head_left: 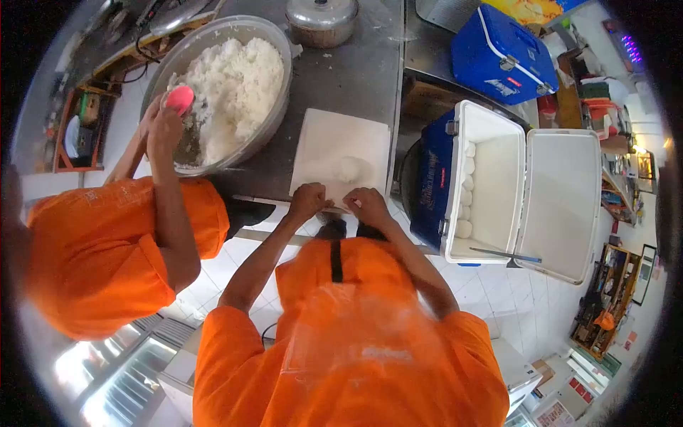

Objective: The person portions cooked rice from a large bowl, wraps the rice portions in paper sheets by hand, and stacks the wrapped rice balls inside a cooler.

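Note:
A white sheet lies on the dark metal table, with a round white ball on its lower part. At the sheet's near edge, my left hand has its fingers closed on that edge. My right hand is closed at the same edge, a little to the right. Both hands are just below the ball and apart from each other. To the upper left stands a large tub of white, crumbly rice-like food.
A co-worker in orange at the left holds a pink scoop over the tub. An open blue cooler with several white balls stands right, its lid outward. Behind are a closed blue cooler and a metal pot.

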`<state>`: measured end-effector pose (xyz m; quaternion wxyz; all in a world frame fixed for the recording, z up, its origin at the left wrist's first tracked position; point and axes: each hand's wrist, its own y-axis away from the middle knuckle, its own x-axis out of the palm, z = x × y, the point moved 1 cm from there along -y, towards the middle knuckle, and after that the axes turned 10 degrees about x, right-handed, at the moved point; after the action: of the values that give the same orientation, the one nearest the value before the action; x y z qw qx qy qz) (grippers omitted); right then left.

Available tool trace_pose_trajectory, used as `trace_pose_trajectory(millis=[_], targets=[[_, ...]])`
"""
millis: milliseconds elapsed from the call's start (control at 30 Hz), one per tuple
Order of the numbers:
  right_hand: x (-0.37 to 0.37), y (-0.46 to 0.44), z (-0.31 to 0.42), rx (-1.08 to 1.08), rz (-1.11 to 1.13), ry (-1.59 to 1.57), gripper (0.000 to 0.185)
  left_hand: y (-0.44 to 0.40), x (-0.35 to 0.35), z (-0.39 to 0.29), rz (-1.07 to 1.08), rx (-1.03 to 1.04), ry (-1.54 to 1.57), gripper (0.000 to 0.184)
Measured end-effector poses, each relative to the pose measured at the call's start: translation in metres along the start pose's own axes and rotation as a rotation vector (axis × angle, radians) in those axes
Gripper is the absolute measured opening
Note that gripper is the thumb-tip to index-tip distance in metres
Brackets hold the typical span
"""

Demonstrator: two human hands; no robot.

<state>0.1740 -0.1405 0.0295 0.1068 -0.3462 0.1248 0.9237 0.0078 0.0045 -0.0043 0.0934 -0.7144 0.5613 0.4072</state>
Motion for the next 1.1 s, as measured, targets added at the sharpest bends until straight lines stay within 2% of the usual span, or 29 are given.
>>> trace_pose_trajectory(millis=[67, 100, 167, 200, 267, 367, 500, 600, 667, 800, 900, 1000, 1067, 1100], targets=[[0.000, 0.000, 0.000, 0.065, -0.020, -0.076, 0.011, 0.005, -0.010, -0.015, -0.106, 0.131, -0.031, 0.035], [0.002, -0.013, 0.002, 0.051, -0.033, -0.079, 0.011, 0.003, -0.026, -0.022, -0.115, 0.136, -0.048, 0.035], [0.000, -0.019, -0.001, 0.108, -0.032, -0.093, 0.012, 0.005, -0.038, -0.045, -0.336, 0.265, 0.089, 0.030], [-0.005, -0.021, -0.003, 0.106, -0.036, -0.082, 0.012, -0.001, -0.035, -0.044, -0.343, 0.273, 0.093, 0.030], [-0.001, -0.008, 0.005, 0.090, 0.004, 0.003, 0.013, 0.008, -0.023, -0.037, -0.118, 0.179, 0.174, 0.027], [0.000, -0.006, 0.008, 0.090, 0.023, 0.072, 0.013, 0.006, -0.013, -0.028, -0.067, 0.142, 0.088, 0.024], [-0.007, -0.003, 0.015, 0.099, 0.031, -0.061, 0.013, 0.006, -0.012, -0.027, -0.104, 0.151, 0.156, 0.020], [-0.013, 0.001, 0.005, 0.111, -0.051, -0.088, 0.016, 0.009, -0.020, -0.036, -0.178, 0.151, 0.155, 0.019], [-0.009, 0.002, -0.012, 0.217, -0.070, -0.139, 0.019, 0.005, -0.014, -0.031, -0.195, 0.164, 0.148, 0.021], [-0.018, -0.001, -0.013, 0.289, 0.027, -0.180, 0.019, 0.004, -0.012, -0.030, -0.205, 0.171, 0.227, 0.026], [-0.016, -0.003, -0.012, 0.257, 0.045, -0.097, 0.020, 0.004, -0.013, -0.033, -0.170, 0.082, 0.227, 0.031], [-0.017, -0.004, -0.007, 0.234, -0.011, -0.109, 0.019, 0.002, -0.012, -0.033, -0.203, 0.187, 0.100, 0.035], [-0.025, -0.004, 0.003, 0.070, -0.080, -0.103, 0.017, 0.008, -0.024, -0.051, -0.195, 0.161, 0.113, 0.034], [-0.032, -0.001, 0.011, 0.069, -0.080, -0.102, 0.017, 0.009, -0.020, -0.043, -0.196, 0.161, 0.113, 0.034]])
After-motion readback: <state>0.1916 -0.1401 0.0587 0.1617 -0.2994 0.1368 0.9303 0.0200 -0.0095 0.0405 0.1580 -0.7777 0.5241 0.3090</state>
